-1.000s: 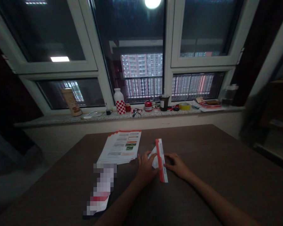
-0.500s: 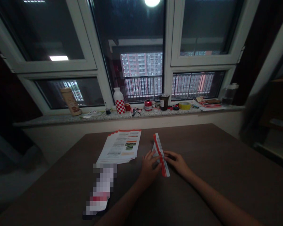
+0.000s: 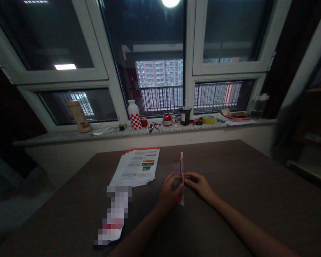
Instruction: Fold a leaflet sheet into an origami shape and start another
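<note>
both hands meet low at the centre of the view, the left hand [image 3: 169,193] and the right hand [image 3: 198,184] each half closed, with fingers curled inward and pinching from either side a folded white paper leaflet with an orange-red edge [image 3: 181,177]. it stands narrow and nearly upright on its edge, at twelve o'clock from the wrists.

a broad dark brown table [image 3: 224,178] fills the lower view, and beyond it a white-framed window [image 3: 190,43] looks out on lit tower blocks behind a balcony railing. along the speckled stone windowsill [image 3: 69,136] stand a tan cylindrical canister [image 3: 79,116], a white bottle with a red-and-white checked label [image 3: 135,117], a dark cup [image 3: 185,116], a red can [image 3: 167,120] and a yellow roll of tape [image 3: 209,119].

at ten o'clock from the hands lies a stack of white printed leaflets with orange-red tops [image 3: 135,167]; at eight o'clock lies a long pixelated item [image 3: 115,214], too blurred to identify.

the folded leaflet should be very light and soft, stiff only along its creases, and it may slide or spring open. the firmest hold looks to be a pinch along the folded edge, between thumb and fingertips.
</note>
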`<state>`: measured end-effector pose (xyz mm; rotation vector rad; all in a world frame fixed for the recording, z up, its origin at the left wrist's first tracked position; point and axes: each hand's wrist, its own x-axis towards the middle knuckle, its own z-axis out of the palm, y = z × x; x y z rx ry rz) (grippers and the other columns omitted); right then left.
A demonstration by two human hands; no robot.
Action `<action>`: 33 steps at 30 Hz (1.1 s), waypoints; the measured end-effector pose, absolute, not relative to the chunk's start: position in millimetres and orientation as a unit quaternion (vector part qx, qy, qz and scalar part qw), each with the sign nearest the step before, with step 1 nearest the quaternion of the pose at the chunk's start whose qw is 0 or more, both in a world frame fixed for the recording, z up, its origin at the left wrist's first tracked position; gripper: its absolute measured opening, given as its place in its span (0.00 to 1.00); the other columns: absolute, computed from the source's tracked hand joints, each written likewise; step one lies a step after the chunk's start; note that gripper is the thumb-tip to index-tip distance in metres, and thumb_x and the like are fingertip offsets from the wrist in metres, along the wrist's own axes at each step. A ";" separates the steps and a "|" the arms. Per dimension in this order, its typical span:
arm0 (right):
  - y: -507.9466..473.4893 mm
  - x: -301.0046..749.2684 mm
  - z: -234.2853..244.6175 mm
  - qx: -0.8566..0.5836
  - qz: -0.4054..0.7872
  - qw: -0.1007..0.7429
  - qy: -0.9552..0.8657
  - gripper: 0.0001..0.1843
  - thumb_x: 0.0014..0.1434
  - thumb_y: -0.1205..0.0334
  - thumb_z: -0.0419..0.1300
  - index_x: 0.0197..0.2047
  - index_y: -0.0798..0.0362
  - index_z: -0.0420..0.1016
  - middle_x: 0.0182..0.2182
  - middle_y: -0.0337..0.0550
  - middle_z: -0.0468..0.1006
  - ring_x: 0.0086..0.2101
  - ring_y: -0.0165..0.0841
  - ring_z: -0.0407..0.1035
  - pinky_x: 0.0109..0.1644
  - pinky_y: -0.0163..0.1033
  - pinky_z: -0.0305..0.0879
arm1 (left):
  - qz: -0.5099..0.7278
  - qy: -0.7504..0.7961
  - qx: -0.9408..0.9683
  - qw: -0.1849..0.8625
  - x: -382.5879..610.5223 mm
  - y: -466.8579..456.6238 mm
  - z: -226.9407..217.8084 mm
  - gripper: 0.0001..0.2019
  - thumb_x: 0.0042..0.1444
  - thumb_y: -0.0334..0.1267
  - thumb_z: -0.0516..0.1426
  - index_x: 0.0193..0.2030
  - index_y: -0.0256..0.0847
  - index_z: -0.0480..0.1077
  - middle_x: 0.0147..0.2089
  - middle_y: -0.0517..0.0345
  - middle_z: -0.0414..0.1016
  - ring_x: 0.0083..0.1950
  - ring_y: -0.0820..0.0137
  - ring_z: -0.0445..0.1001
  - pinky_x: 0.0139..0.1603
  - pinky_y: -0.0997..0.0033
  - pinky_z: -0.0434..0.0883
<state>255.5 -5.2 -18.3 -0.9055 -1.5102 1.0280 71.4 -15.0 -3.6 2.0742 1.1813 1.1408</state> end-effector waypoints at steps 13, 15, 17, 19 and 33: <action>-6.8 255.0 -14.1 -0.401 0.429 0.518 -0.622 0.19 0.51 0.47 0.66 0.40 0.52 0.78 0.38 0.45 0.81 0.41 0.39 0.74 0.51 0.46 0.68 | 0.422 0.429 0.759 0.247 70.3 -12.2 -5.7 0.15 0.52 0.38 0.60 0.48 0.43 0.73 0.54 0.53 0.75 0.63 0.59 0.65 0.64 0.50 0.59; -6.7 254.0 -14.3 -0.404 0.422 0.523 -0.620 0.18 0.50 0.47 0.66 0.39 0.52 0.78 0.37 0.44 0.81 0.40 0.38 0.74 0.51 0.46 0.68 | 0.420 0.428 0.760 0.250 70.5 -13.0 -4.8 0.15 0.52 0.38 0.60 0.48 0.44 0.73 0.55 0.53 0.75 0.63 0.59 0.64 0.65 0.50 0.58; -6.8 252.8 -14.4 -0.406 0.416 0.529 -0.618 0.18 0.50 0.47 0.66 0.38 0.52 0.77 0.37 0.44 0.81 0.40 0.38 0.74 0.50 0.46 0.68 | 0.417 0.432 0.759 0.250 70.5 -13.7 -4.0 0.15 0.52 0.38 0.60 0.48 0.45 0.73 0.55 0.53 0.74 0.63 0.59 0.64 0.66 0.49 0.56; -6.7 252.0 -14.6 -0.406 0.416 0.532 -0.616 0.18 0.49 0.47 0.67 0.38 0.52 0.77 0.36 0.44 0.81 0.40 0.38 0.74 0.50 0.45 0.68 | 0.415 0.434 0.760 0.248 70.6 -14.1 -3.5 0.15 0.52 0.38 0.60 0.48 0.45 0.73 0.55 0.54 0.74 0.63 0.59 0.64 0.67 0.48 0.55; -4.8 253.7 -16.8 -0.414 0.392 0.523 -0.633 0.18 0.51 0.47 0.65 0.40 0.51 0.76 0.40 0.44 0.79 0.45 0.39 0.72 0.55 0.48 0.65 | 0.406 0.436 0.765 0.244 71.0 -16.2 -2.6 0.16 0.54 0.37 0.58 0.50 0.45 0.72 0.57 0.52 0.72 0.64 0.59 0.64 0.67 0.48 0.54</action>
